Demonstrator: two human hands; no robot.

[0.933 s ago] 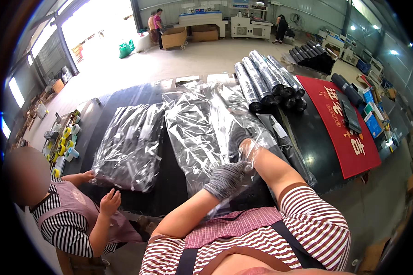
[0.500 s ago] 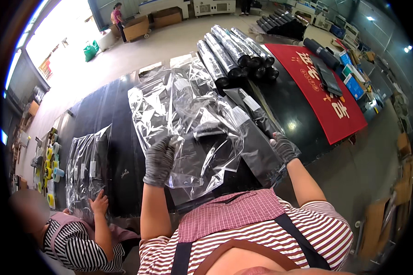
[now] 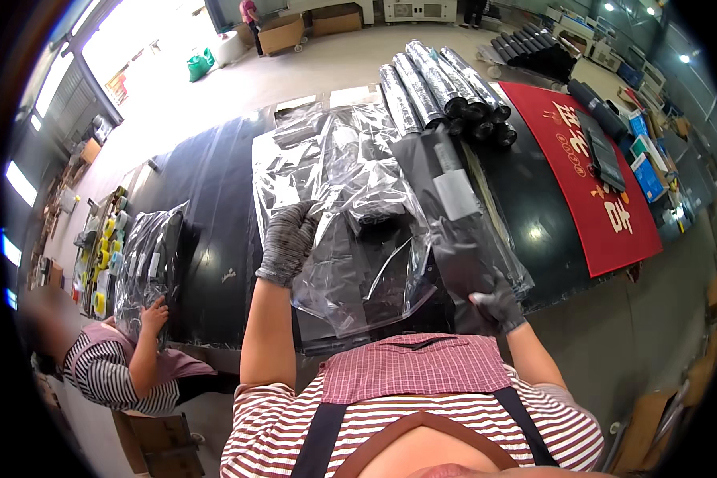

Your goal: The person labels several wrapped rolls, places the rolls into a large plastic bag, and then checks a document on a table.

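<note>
I stand at a long black table (image 3: 215, 239). My left hand (image 3: 287, 243), in a grey glove, grips the upper left edge of a clear plastic bag (image 3: 358, 263) with a dark item inside, held up over the table's near edge. My right hand (image 3: 498, 307), also gloved, holds the near corner of a dark grey sheet (image 3: 454, 223) that lies to the right of the bag. Under and beyond the bag lies a pile of more clear bagged dark items (image 3: 327, 159).
Several black rolls (image 3: 446, 88) are stacked at the far right of the table. A red banner (image 3: 589, 175) lies right of it. A person in a striped shirt (image 3: 111, 366) on my left touches a pile of bagged items (image 3: 147, 255). Cardboard boxes (image 3: 279, 32) stand far behind.
My view has swung left and down. My left hand came to the clear bag and took its edge, and my right hand dropped to the dark sheet's near corner.
</note>
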